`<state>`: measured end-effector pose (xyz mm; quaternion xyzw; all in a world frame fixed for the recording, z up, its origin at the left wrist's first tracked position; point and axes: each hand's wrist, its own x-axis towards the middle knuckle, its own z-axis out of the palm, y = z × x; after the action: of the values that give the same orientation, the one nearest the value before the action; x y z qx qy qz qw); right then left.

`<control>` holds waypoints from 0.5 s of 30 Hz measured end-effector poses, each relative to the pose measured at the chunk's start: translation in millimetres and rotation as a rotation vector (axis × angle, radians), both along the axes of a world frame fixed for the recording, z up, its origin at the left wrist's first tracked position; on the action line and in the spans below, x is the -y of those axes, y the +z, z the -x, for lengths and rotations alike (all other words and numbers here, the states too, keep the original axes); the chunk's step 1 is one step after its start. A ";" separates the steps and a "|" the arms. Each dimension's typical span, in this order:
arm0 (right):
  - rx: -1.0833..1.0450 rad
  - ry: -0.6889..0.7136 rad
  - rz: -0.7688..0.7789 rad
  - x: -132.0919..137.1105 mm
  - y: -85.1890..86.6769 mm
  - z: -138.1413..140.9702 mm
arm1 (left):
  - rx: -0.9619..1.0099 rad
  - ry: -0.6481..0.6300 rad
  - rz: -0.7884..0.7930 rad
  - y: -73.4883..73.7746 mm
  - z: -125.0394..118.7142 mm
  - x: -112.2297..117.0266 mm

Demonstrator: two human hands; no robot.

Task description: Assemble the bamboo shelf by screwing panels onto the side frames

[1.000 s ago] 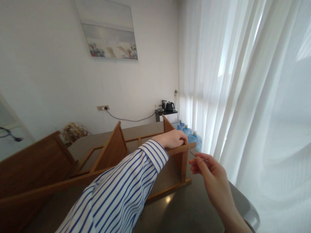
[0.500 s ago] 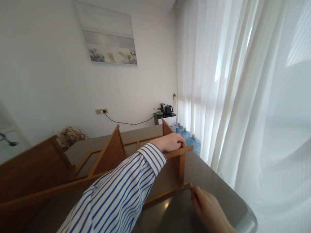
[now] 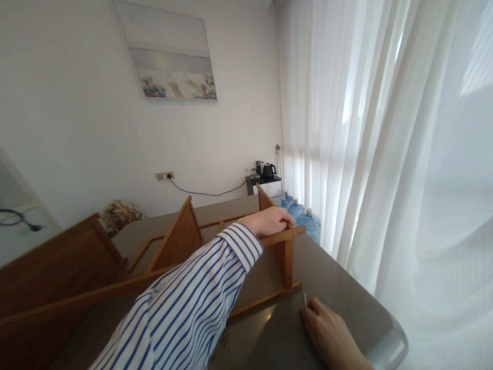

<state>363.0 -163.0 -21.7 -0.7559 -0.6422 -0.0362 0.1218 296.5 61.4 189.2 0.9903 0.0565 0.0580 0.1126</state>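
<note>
A brown wooden shelf frame (image 3: 181, 241) lies on its side on a grey table (image 3: 346, 298). My left hand (image 3: 269, 222), in a blue-and-white striped sleeve, is closed over the frame's top rail near its right end. My right hand (image 3: 327, 331) rests low on the table just right of the frame's bottom rail, its fingers pinched on a thin metal pin (image 3: 305, 299) that stands up from the fingertips.
White curtains (image 3: 385, 154) hang close along the table's right edge. Blue water bottles (image 3: 306, 222) and a small cabinet with a black kettle (image 3: 268, 170) stand at the far wall. A painting (image 3: 169, 61) hangs above, and a cable runs from a wall socket (image 3: 164, 176).
My right hand has dropped from beside the top rail's end down to the table by the bottom rail. My left hand has stayed on the top rail.
</note>
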 end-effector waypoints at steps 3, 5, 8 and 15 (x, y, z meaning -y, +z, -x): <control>-0.021 0.011 0.002 1.0 -0.1 -3.4 | -0.004 0.008 0.002 -0.2 0.4 -0.3; -0.077 -0.006 -0.059 -2.4 5.2 -7.6 | -0.004 0.019 0.001 -0.2 0.4 -0.1; -0.167 -0.129 -0.182 -17.6 24.2 -12.2 | -0.007 0.009 -0.001 0.0 -0.1 0.4; -0.185 -0.247 -0.260 -71.0 68.3 1.1 | -0.015 0.009 -0.019 2.5 0.7 3.2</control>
<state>361.9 -92.0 46.6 -0.8069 -0.5205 -0.0639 0.2718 295.8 58.1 191.7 0.9915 0.0613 0.0518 0.1026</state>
